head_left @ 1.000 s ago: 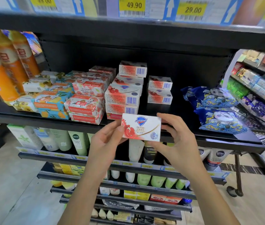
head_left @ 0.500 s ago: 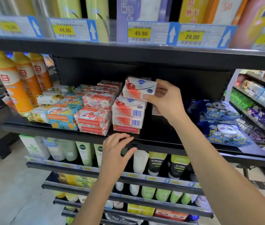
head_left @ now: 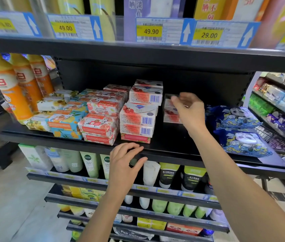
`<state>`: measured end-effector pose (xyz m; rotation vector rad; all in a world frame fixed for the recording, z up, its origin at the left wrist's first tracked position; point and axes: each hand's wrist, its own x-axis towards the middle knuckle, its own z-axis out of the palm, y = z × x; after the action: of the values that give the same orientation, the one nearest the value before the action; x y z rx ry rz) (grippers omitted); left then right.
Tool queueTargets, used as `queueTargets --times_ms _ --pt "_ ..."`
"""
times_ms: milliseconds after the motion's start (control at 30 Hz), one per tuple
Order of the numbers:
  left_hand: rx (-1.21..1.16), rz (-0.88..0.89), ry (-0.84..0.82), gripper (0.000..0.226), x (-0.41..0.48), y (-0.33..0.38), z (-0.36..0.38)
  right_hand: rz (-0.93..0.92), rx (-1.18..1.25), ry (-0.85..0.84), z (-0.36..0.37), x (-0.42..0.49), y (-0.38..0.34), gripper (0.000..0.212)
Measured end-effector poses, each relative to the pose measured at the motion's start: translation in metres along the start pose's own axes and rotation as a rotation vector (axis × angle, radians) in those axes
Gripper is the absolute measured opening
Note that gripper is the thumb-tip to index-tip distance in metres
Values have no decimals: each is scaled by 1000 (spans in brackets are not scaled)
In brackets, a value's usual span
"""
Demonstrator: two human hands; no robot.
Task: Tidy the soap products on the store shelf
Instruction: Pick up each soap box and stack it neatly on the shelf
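Soap boxes (head_left: 146,97) in red and white are kept on the middle of the black shelf (head_left: 173,151), with a taller stack (head_left: 137,119) near the front and a short stack (head_left: 168,117) set further back, just to its right. The right hand (head_left: 189,109) is held in front of the short stack, its fingers (head_left: 174,98) curled at the top box. Whether the grip is clamped on that box or only touches it cannot be told, since the contact is hidden by the hand. The left hand (head_left: 125,163) is rested on the shelf's front edge, its grip apart and holding nothing. The step in hand is judged to be squaring the short stack. It is best done with the boxes taken by their ends, kept level, lined up beside the taller stack and faced label out, while the panda packs (head_left: 239,137) on the right are left undisturbed.
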<state>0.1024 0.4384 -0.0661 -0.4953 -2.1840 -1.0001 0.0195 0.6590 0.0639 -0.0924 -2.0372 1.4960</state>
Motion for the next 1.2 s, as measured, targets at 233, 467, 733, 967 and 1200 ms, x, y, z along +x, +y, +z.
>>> queueTargets --times_ms 233,467,733,967,1200 --pt "-20 -2 28 35 -2 2 2 108 -139 -139 -15 13 53 66" --pt "-16 -22 16 29 -2 3 1 119 -220 -233 -19 19 63 53" --pt "0 -32 5 30 -2 6 -1 163 -333 -219 -21 17 72 61" --pt "9 -52 5 32 -3 11 -3 112 -251 -138 -39 -20 37 65" --pt "-84 -172 -43 30 -1 30 -16 50 -86 -28 -73 -108 17 64"
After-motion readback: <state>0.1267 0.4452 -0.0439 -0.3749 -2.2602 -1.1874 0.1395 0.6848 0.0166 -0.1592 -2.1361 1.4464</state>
